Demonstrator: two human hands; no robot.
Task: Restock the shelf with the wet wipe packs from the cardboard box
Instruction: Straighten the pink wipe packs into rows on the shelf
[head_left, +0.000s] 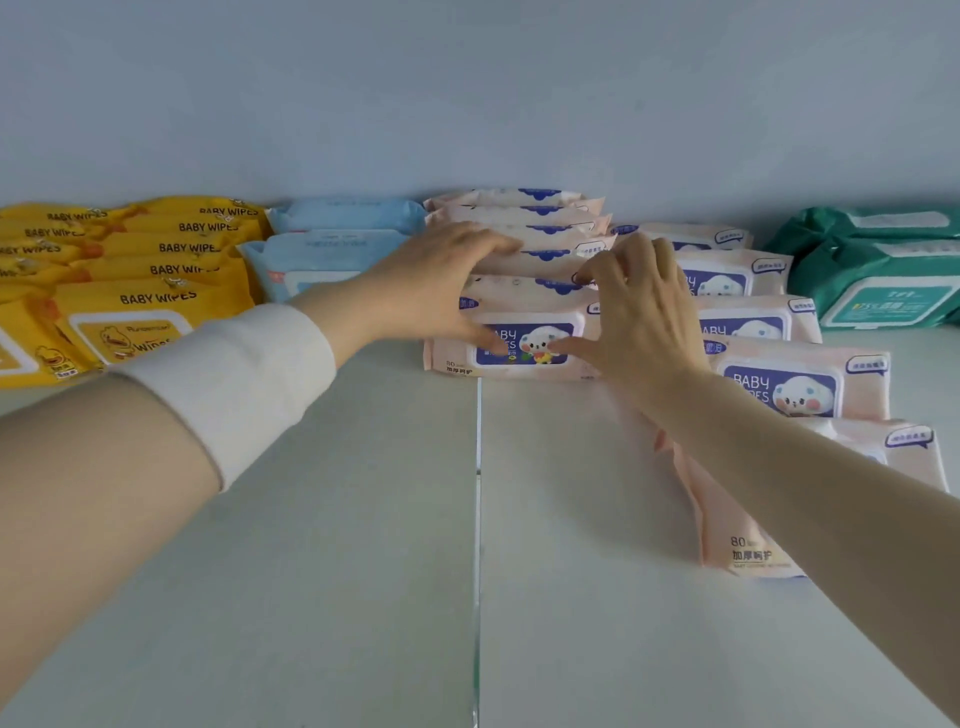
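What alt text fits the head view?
The left hand and right hand hold the front pink wipe pack of a row on a white shelf. More pink packs lie to its right, yellow packs and blue packs to its left, green packs far right.

1. The front pink pack (519, 338) is pale pink with a blue label panel showing a white cartoon cloud. It leans back with the label facing forward, gripped at its top by the left hand (431, 291) and the right hand (639, 306).
2. The pink row (524, 218) behind it holds matching packs that overlap back to the wall.
3. The second pink row (779, 384) lies just to the right and reaches nearer the front.
4. The shelf (363, 519) is white, with a seam down its middle.
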